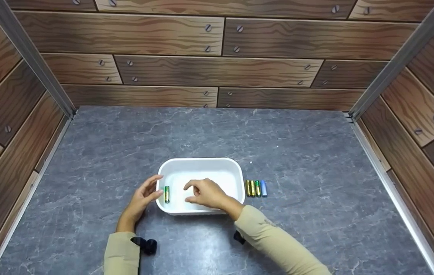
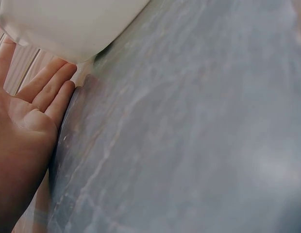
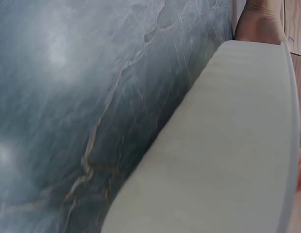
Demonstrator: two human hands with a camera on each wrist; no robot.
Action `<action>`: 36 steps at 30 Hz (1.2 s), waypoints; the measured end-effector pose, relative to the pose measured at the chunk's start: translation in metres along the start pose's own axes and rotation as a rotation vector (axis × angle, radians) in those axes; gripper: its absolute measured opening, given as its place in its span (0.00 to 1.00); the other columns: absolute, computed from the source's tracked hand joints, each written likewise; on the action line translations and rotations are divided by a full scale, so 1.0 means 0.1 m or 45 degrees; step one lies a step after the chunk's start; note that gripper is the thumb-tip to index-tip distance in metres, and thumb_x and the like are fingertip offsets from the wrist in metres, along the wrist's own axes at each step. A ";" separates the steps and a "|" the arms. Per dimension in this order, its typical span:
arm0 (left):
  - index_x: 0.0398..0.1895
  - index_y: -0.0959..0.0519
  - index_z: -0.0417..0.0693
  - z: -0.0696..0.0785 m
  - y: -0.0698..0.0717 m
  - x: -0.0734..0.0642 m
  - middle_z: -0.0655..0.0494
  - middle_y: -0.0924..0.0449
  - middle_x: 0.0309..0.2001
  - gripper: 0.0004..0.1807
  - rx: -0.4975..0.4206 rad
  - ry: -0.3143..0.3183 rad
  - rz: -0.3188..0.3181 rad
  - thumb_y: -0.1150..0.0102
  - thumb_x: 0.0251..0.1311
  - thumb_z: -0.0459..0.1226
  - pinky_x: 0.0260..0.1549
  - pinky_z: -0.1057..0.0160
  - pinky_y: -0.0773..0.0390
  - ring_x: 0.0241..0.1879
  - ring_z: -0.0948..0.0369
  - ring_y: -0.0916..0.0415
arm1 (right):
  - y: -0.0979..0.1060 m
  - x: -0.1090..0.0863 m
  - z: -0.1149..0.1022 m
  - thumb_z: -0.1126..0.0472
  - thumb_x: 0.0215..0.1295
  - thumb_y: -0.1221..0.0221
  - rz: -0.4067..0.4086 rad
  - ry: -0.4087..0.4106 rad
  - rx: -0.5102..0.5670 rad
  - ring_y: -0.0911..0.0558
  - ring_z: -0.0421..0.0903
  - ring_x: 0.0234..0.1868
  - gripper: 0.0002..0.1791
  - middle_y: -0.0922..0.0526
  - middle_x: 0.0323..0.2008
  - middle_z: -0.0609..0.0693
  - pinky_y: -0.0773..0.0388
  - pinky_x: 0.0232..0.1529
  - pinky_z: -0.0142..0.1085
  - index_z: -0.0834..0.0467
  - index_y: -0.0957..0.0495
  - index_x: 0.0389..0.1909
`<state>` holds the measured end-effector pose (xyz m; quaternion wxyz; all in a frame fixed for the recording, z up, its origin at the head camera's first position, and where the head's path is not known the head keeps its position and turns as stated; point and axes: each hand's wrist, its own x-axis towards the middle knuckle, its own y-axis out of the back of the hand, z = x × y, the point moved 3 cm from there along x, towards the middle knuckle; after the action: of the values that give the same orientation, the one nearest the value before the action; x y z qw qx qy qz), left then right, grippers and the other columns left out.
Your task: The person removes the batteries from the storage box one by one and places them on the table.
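A white rectangular plastic tray [image 1: 201, 163] sits on the grey surface. Inside it, near the left wall, lies one green and gold battery [image 1: 167, 194]. My left hand [image 1: 142, 197] is at the tray's left side, fingertips and thumb at the rim; the left wrist view shows several fairly straight fingers [image 2: 48, 90] by the outer wall. Over the middle of the tray is my right hand [image 1: 207, 194], thumb and index finger curved but apart, with nothing visible between them. Beyond the tray's right side, several batteries [image 1: 252, 188] lie in a row, gold, green and blue.
A grey marbled tabletop [image 1: 308, 164] surrounds the tray. Wood-patterned panels [image 1: 163, 70] stand at the back and both sides, with metal posts [image 1: 396, 61] at the corners. Black wrist devices [image 1: 148, 246] show near the sleeves.
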<state>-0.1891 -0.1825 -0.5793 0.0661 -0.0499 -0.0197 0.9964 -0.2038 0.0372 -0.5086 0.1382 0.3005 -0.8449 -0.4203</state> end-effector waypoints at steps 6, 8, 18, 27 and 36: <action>0.68 0.37 0.35 0.00 0.00 0.00 0.35 0.35 0.68 0.30 0.007 -0.005 -0.009 0.44 0.61 0.26 0.53 0.74 0.27 0.65 0.58 0.32 | -0.11 0.08 -0.04 0.57 0.55 0.32 -0.022 -0.014 0.024 0.36 0.33 0.19 0.17 0.23 0.20 0.51 0.41 0.25 0.23 0.59 0.18 0.45; 0.68 0.37 0.35 0.00 0.00 -0.01 0.35 0.35 0.68 0.30 0.005 -0.007 -0.010 0.44 0.61 0.27 0.54 0.74 0.27 0.65 0.58 0.33 | -0.14 0.11 -0.05 0.57 0.54 0.31 -0.029 -0.021 0.026 0.36 0.33 0.19 0.17 0.21 0.21 0.52 0.41 0.25 0.23 0.59 0.18 0.45; 0.67 0.36 0.35 0.01 0.01 -0.01 0.35 0.35 0.68 0.29 0.028 -0.030 -0.012 0.43 0.61 0.27 0.52 0.74 0.26 0.65 0.57 0.31 | -0.29 0.26 -0.08 0.55 0.50 0.29 -0.012 -0.086 -0.021 0.35 0.32 0.21 0.21 0.21 0.22 0.50 0.39 0.26 0.24 0.57 0.19 0.46; 0.68 0.37 0.34 0.01 0.01 -0.01 0.35 0.38 0.70 0.30 0.042 -0.037 -0.050 0.44 0.62 0.27 0.56 0.78 0.31 0.71 0.47 0.40 | -0.38 0.34 -0.08 0.54 0.48 0.27 -0.038 -0.176 -0.059 0.35 0.33 0.21 0.31 0.28 0.21 0.42 0.40 0.25 0.25 0.54 0.23 0.56; 0.66 0.37 0.29 0.00 0.05 -0.02 0.61 0.27 0.62 0.34 0.021 -0.132 -0.129 0.38 0.55 0.25 0.59 0.79 0.34 0.58 0.75 0.30 | -0.40 0.39 -0.08 0.52 0.45 0.26 -0.071 -0.196 -0.163 0.23 0.41 0.29 0.37 0.14 0.33 0.52 0.27 0.34 0.31 0.53 0.25 0.60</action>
<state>-0.1880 -0.1882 -0.5789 0.1157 0.0032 -0.0174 0.9931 -0.2144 -0.0106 -0.5368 0.0800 0.2811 -0.8159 -0.4989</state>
